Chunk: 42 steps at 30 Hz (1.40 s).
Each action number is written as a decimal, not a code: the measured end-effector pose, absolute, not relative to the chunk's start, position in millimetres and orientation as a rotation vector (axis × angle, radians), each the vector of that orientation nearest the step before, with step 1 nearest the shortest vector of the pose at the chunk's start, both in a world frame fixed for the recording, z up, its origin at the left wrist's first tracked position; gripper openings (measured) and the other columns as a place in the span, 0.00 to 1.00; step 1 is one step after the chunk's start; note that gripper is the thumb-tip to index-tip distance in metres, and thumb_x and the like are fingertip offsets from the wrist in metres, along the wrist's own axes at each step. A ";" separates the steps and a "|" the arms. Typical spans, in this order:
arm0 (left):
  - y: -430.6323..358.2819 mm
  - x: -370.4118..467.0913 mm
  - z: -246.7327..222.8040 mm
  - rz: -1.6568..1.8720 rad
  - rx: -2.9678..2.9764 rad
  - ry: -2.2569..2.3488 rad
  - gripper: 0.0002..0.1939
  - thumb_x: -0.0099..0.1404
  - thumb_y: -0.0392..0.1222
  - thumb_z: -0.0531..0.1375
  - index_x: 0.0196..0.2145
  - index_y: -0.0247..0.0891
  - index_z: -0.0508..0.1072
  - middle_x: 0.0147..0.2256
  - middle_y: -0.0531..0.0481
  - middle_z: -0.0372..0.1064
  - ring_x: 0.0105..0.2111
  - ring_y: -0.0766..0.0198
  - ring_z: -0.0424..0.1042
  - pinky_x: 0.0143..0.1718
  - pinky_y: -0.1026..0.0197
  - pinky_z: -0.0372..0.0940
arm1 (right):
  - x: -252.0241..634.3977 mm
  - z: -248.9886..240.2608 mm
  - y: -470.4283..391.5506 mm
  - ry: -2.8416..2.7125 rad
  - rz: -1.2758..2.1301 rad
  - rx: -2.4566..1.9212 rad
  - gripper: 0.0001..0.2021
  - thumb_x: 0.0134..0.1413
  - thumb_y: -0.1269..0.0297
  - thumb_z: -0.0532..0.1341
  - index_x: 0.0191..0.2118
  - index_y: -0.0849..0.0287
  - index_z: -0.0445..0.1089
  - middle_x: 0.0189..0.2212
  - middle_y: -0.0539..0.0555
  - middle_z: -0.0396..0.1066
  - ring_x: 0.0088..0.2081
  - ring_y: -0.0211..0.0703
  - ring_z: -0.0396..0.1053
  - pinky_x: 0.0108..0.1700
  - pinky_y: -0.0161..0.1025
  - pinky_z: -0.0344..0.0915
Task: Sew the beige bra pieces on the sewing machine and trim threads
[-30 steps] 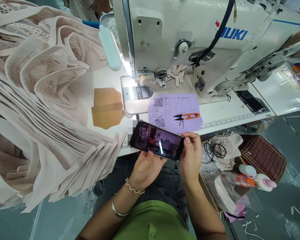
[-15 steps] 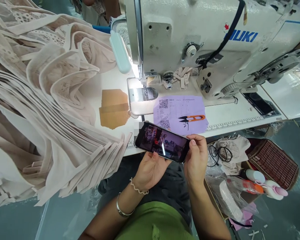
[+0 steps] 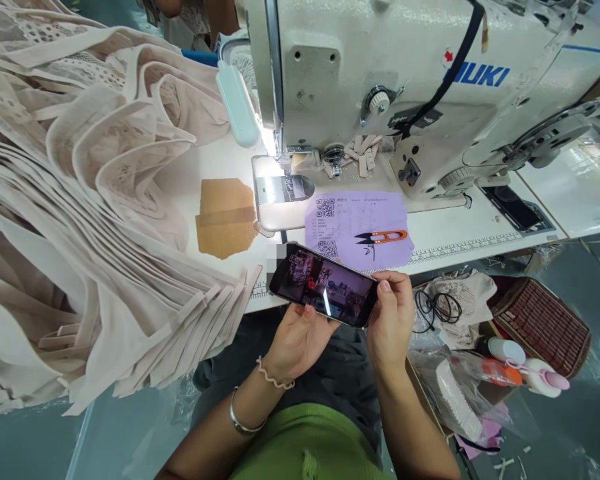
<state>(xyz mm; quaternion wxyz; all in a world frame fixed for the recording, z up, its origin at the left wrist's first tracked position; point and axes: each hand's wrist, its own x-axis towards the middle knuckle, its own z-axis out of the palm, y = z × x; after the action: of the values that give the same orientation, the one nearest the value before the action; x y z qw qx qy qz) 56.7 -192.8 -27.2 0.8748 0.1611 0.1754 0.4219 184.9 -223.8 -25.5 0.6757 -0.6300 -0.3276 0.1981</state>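
A dark smartphone (image 3: pixel 325 285) is held sideways over the table's front edge, its lit screen facing up at me. My left hand (image 3: pixel 300 340) grips its lower long edge, thumb at the rim, with the other fingers mostly hidden beneath. Around its right end my right hand (image 3: pixel 391 320) is closed, thumb on the near corner. Just beyond the phone lies a purple printed sheet (image 3: pixel 340 227) with QR codes. Orange-handled thread snips (image 3: pixel 387 237) rest on that sheet. To the left, a piece of brown tape or card (image 3: pixel 226 217) lies flat on the table.
A sewing machine (image 3: pixel 350 60) stands behind the phone, its needle area lit. Beige lace-trimmed garment pieces (image 3: pixel 130 267) are heaped on the left. At right another phone (image 3: pixel 515 205) lies on the table. Below it are a box of bags and bottles and a brown woven basket (image 3: pixel 545 323).
The view has shifted very slightly, so the table and machine sit a little further left. Both hands keep hold of the smartphone in nearly the same pose.
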 end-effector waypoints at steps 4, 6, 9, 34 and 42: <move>-191.9 56.9 -28.6 0.895 0.360 0.369 0.32 0.60 0.56 0.68 0.59 0.47 0.70 0.66 0.45 0.59 0.68 0.48 0.52 0.68 0.42 0.50 | 186.1 -26.1 -230.1 -0.857 0.330 -1.460 0.12 0.67 0.57 0.56 0.33 0.57 0.68 0.30 0.48 0.66 0.33 0.40 0.64 0.38 0.38 0.59; -191.9 56.0 -29.9 0.875 0.355 0.362 0.35 0.60 0.61 0.66 0.61 0.47 0.69 0.67 0.45 0.58 0.69 0.47 0.51 0.69 0.44 0.50 | 186.6 -25.7 -233.8 -0.949 0.295 -1.470 0.15 0.68 0.58 0.53 0.30 0.57 0.67 0.28 0.48 0.65 0.32 0.41 0.64 0.36 0.38 0.58; -193.5 52.1 -32.3 0.806 0.363 0.346 0.37 0.59 0.66 0.62 0.60 0.44 0.71 0.65 0.44 0.61 0.67 0.46 0.54 0.68 0.46 0.53 | 189.0 -23.3 -237.4 -1.071 0.160 -1.460 0.15 0.69 0.57 0.52 0.34 0.57 0.69 0.30 0.51 0.66 0.35 0.43 0.65 0.38 0.41 0.61; -200.1 47.2 -24.3 0.727 0.363 0.502 0.40 0.55 0.68 0.65 0.55 0.36 0.75 0.49 0.39 0.77 0.58 0.43 0.69 0.60 0.44 0.65 | 200.3 -8.0 -246.9 -1.632 -0.421 -1.507 0.29 0.68 0.39 0.39 0.52 0.34 0.75 0.58 0.53 0.64 0.55 0.59 0.60 0.53 0.60 0.59; -198.6 46.4 -20.3 0.706 0.361 0.546 0.38 0.52 0.68 0.67 0.51 0.36 0.77 0.48 0.39 0.78 0.56 0.44 0.71 0.60 0.46 0.66 | 200.5 -9.2 -244.7 -1.550 -0.400 -1.539 0.30 0.68 0.39 0.38 0.55 0.35 0.74 0.60 0.53 0.63 0.57 0.60 0.58 0.53 0.62 0.58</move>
<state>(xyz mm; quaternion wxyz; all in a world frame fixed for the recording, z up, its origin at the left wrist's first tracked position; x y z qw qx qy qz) 46.4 -198.6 -20.3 0.8863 0.1736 0.2628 0.3395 200.5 -244.7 -9.2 0.4445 -0.6209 -0.6253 -0.1612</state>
